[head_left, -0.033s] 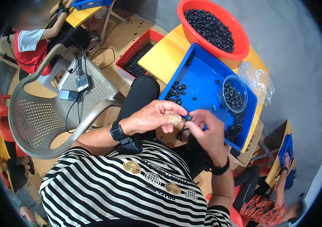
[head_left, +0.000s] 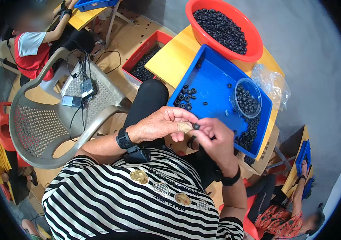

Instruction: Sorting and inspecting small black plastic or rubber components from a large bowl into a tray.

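Observation:
My left hand [head_left: 163,125], with tan tape round its thumb, is closed in a pinch on a small black ring-like part [head_left: 196,126]. My right hand [head_left: 220,141] meets it from the right, fingers bent in, its fingertips at the same part. How much each hand bears of it is hard to make out. Both hands are over my lap, at the near edge of a blue tray [head_left: 214,82]. Loose black parts [head_left: 185,97] lie in the tray's left corner. A clear round tub [head_left: 247,98] of such parts stands at its right side, with more heaped below.
A red basin [head_left: 256,50] full of black parts stands on the yellow table [head_left: 170,56] behind the tray. A clear plastic bag [head_left: 272,84] lies right. A red box [head_left: 160,38] sits on the floor. A grey chair [head_left: 46,124] with devices is left. Other people sit nearby.
My right hand has shifted slightly left and down, and the black part shows more plainly between the fingertips. My left hand has stayed about where it was.

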`<state>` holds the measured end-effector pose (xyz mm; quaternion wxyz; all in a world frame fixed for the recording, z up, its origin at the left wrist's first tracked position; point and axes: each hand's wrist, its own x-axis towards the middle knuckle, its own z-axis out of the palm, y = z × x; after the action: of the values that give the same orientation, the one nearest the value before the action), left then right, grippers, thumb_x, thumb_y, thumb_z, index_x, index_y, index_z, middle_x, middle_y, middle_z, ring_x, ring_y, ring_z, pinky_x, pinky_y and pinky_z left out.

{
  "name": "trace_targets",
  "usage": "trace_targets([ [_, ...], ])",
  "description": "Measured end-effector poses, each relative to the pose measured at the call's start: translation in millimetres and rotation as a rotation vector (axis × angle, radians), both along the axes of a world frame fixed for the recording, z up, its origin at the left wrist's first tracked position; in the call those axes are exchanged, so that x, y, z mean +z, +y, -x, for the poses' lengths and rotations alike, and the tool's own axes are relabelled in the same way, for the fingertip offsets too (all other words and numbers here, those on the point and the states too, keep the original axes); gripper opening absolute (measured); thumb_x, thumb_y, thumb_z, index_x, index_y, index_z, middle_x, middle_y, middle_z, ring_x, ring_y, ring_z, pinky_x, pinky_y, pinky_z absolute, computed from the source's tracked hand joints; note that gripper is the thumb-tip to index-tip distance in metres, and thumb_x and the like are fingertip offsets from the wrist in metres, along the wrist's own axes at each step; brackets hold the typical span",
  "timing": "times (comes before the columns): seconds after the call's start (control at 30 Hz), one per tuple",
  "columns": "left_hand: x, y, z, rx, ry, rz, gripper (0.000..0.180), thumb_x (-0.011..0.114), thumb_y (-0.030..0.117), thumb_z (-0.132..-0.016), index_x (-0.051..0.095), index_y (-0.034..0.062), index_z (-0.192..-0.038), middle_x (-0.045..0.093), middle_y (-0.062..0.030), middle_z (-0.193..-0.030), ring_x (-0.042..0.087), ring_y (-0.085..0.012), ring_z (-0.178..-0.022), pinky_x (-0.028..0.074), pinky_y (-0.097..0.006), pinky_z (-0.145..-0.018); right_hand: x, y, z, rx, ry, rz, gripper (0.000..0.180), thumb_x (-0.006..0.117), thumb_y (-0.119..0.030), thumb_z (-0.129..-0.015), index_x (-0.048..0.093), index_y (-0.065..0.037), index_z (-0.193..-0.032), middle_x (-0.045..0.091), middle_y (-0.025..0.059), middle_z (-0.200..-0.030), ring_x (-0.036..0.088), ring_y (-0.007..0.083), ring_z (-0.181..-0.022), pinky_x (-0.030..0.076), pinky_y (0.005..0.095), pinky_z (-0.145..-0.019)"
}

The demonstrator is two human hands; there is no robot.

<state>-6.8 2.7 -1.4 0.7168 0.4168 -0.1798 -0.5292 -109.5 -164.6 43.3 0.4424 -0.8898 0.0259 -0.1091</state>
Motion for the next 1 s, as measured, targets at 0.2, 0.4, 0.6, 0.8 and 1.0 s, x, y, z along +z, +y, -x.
trace_targets([
  [0.2,-3,-1,5,-0.093,-0.059,-0.092,0.022,0.061,0.012,-0.088,0.062,-0.0003,-0.106,0.065,-0.0044,-0.084,0.061,-0.0071,-0.068,0.051,-0.020,-0.063,-20,7,11,0.046,-0.198,0.144,0.027,0.075,-0.003,-0.067,0.063,-0.007,-0.091,0.055,0.0039,-0.068,0.051,0.0131,-0.053,0.041,0.0254,-0.048],
  [0.4,-2,1,0,-0.127,-0.056,-0.130,0.019,0.059,0.009,-0.088,0.062,0.0008,-0.105,0.067,-0.0066,-0.086,0.061,-0.0072,-0.067,0.051,-0.020,-0.063,-12,-37,18,-0.045,0.059,0.189,0.017,0.071,-0.007,-0.072,0.064,-0.003,-0.087,0.062,0.0081,-0.076,0.059,0.0157,-0.062,0.047,0.0255,-0.057],
  [0.6,-2,2,1,-0.071,-0.054,-0.099,0.018,0.057,0.009,-0.089,0.061,0.0009,-0.105,0.067,-0.0079,-0.086,0.061,-0.0070,-0.064,0.051,-0.019,-0.060,-11,-114,34,-0.237,0.226,0.289,0.008,0.065,-0.001,-0.075,0.063,-0.001,-0.084,0.062,0.0100,-0.073,0.059,0.0192,-0.064,0.047,0.0283,-0.058],
  [0.8,-7,2,-1,-0.016,-0.080,-0.048,0.019,0.053,0.014,-0.093,0.062,0.0016,-0.103,0.066,-0.0074,-0.080,0.059,-0.0061,-0.059,0.049,-0.019,-0.056,-14,-113,28,-0.232,0.339,0.344,0.016,0.068,-0.004,-0.073,0.063,-0.002,-0.088,0.064,0.0134,-0.078,0.062,0.0269,-0.068,0.049,0.0343,-0.062],
  [1.0,-4,6,-2,-0.067,-0.034,-0.096,0.027,0.050,0.021,-0.094,0.062,-0.0019,-0.099,0.065,-0.0071,-0.071,0.058,-0.0079,-0.054,0.046,-0.019,-0.054,-11,-103,11,-0.048,0.397,0.350,0.023,0.069,-0.006,-0.072,0.063,-0.006,-0.095,0.063,0.0123,-0.081,0.061,0.0283,-0.073,0.048,0.0362,-0.067],
])
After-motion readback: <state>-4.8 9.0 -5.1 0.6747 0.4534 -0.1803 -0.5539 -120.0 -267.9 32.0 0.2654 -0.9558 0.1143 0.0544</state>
